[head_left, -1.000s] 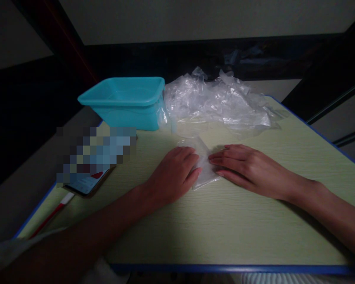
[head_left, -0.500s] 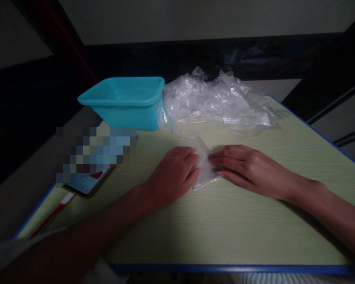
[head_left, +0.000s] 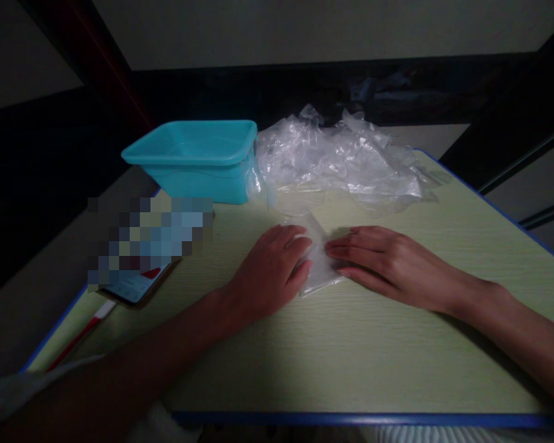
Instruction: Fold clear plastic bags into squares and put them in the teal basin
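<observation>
A clear plastic bag (head_left: 317,261), folded into a small flat piece, lies on the table between my hands. On its left side rests my left hand (head_left: 274,264), palm down with fingers slightly bent and the thumb a little apart. My right hand (head_left: 381,258) lies flat at the bag's right edge, fingers stretched out and fingertips touching the plastic. Neither hand grips the bag; both press on it from above. Parts of its two side edges are hidden under my fingers.
A heap of crumpled clear plastic bags (head_left: 341,157) lies at the back of the table (head_left: 351,363). To its left stands a turquoise plastic basin (head_left: 194,178). A phone (head_left: 136,286), partly blurred out, lies at the left with a red and white cable (head_left: 90,326) plugged in.
My left hand's fingers have shifted very slightly and spread a little on the bag. The right hand and the folded bag look the same.
</observation>
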The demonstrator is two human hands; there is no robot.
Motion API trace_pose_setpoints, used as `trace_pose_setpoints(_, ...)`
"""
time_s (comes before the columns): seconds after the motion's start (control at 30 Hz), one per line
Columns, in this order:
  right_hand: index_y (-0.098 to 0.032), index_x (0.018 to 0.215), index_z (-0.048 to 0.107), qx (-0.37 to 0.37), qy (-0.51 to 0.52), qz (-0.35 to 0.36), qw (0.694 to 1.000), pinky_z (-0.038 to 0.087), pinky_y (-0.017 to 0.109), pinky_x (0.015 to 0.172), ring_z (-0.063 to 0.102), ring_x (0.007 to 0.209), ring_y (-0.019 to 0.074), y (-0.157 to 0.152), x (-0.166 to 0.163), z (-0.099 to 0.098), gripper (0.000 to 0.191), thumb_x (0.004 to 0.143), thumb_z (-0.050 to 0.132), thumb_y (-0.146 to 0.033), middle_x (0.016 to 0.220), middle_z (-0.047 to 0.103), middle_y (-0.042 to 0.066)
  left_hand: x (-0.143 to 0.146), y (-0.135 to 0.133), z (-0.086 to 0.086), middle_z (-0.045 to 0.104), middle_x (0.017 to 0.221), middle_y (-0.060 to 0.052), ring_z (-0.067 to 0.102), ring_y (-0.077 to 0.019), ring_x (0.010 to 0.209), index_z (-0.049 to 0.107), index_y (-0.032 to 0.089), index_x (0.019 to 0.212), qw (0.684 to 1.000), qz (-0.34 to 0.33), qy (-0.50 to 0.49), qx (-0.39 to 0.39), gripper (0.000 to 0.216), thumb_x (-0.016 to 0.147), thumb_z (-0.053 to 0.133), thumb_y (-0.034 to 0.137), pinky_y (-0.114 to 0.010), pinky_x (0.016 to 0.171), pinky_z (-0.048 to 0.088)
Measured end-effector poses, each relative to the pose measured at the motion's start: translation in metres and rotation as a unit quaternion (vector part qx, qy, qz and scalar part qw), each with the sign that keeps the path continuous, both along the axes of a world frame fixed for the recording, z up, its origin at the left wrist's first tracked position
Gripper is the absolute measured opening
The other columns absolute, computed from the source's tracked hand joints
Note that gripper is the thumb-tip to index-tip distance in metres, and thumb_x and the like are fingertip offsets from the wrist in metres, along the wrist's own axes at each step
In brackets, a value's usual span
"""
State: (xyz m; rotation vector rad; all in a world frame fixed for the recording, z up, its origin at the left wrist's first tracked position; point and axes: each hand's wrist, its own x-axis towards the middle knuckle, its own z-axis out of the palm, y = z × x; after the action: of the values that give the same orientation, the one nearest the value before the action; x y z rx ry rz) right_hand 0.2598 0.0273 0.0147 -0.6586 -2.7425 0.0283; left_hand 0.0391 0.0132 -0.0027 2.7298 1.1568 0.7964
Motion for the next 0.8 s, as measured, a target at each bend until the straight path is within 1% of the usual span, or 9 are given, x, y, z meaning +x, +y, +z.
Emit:
trace_pose_setpoints(0.1,-0.008,0.104,0.063,0.034,0.011,0.019,0.999,0.051,0.043,0.083,0.062,0.091,0.0248,0.0002,0.0008,0.0008,0.030,0.094,0.042,-0.027,0.101,0.068,0.014,-0.0005,-0.0014,0.0003,0.061,0.107,-0.012,0.055,-0.0232,0.101,0.057,0.012,0.097,0.999,-0.018,-0.025,0.025,0.016,0.086,0.046,0.012,-0.039,0.089,0.047)
trace_pose_setpoints(0.2,-0.008,0.104,0.062,0.059,0.015,0.046,0.997,0.052,0.042,0.081,0.063,0.089,0.0237,0.0008,0.0013,0.0023,0.029,0.095,0.043,-0.027,0.097,0.069,0.012,-0.0002,-0.0037,0.0016,0.063,0.102,-0.012,0.057,-0.0226,0.094,0.059,0.011,0.094,0.998,-0.049,-0.021,0.032,0.017,0.086,0.044,0.011,-0.037,0.084,0.048)
trace_pose_setpoints(0.33,-0.010,0.094,0.064,0.083,0.023,0.097,0.992,0.052,0.037,0.079,0.063,0.084,0.0203,0.0012,0.0012,0.0051,0.022,0.094,0.046,-0.022,0.091,0.070,0.009,0.0009,-0.0069,0.0036,0.063,0.098,-0.011,0.057,-0.0217,0.089,0.061,0.012,0.088,0.996,-0.083,0.018,0.028,0.019,0.087,0.042,0.011,-0.034,0.080,0.048)
trace_pose_setpoints(0.4,-0.012,0.087,0.065,0.090,0.022,0.109,0.990,0.052,0.035,0.078,0.063,0.082,0.0185,0.0007,0.0011,0.0066,0.022,0.094,0.045,-0.020,0.090,0.070,0.007,0.0013,-0.0076,0.0040,0.062,0.097,-0.010,0.056,-0.0213,0.088,0.061,0.013,0.087,0.995,-0.089,0.045,0.021,0.019,0.087,0.042,0.012,-0.033,0.081,0.048)
trace_pose_setpoints(0.47,-0.014,0.085,0.065,0.096,0.019,0.110,0.989,0.052,0.034,0.077,0.063,0.083,0.0176,-0.0002,0.0012,0.0079,0.024,0.095,0.043,-0.018,0.089,0.070,0.007,0.0014,-0.0077,0.0041,0.062,0.097,-0.010,0.056,-0.0209,0.088,0.062,0.013,0.087,0.994,-0.090,0.062,0.013,0.019,0.088,0.043,0.012,-0.033,0.081,0.047)
trace_pose_setpoints(0.63,-0.012,0.090,0.065,0.103,0.003,0.107,0.989,0.052,0.034,0.074,0.062,0.084,0.0189,-0.0018,0.0019,0.0095,0.027,0.095,0.039,-0.014,0.091,0.070,0.009,0.0017,-0.0067,0.0042,0.061,0.095,-0.010,0.054,-0.0213,0.088,0.063,0.011,0.088,0.993,-0.100,0.068,-0.006,0.018,0.088,0.045,0.012,-0.034,0.080,0.046)
trace_pose_setpoints(0.8,-0.012,0.096,0.065,0.102,-0.020,0.109,0.989,0.051,0.034,0.074,0.061,0.087,0.0190,-0.0023,0.0013,0.0092,0.028,0.096,0.038,-0.015,0.094,0.069,0.010,0.0024,-0.0060,0.0043,0.061,0.094,-0.010,0.053,-0.0212,0.088,0.063,0.012,0.088,0.993,-0.098,0.070,-0.014,0.019,0.089,0.045,0.013,-0.034,0.081,0.046)
